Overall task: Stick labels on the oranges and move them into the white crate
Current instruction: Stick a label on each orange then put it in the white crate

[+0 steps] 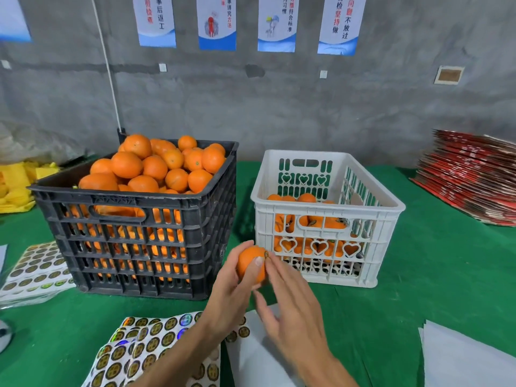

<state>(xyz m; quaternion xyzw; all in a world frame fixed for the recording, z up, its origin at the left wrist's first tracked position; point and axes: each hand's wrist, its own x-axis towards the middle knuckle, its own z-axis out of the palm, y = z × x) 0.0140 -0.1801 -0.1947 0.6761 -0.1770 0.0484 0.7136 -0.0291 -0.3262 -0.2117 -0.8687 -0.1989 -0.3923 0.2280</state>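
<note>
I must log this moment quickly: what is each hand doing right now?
Left hand: holds the orange, fingers curled round it.
Right hand: open, straight fingertips pressing a label on the orange.

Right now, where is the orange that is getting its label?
In the head view, low centre: the left hand holds the orange just before the white crate.

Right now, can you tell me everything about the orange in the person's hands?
The held orange is round, bright and smooth-skinned, raised above the green table in front of the gap between the black crate and the white crate. The left hand grips it from the left and below, thumb across its front. The right hand has straight fingers, one fingertip pressing a small label onto its upper right side.
</note>
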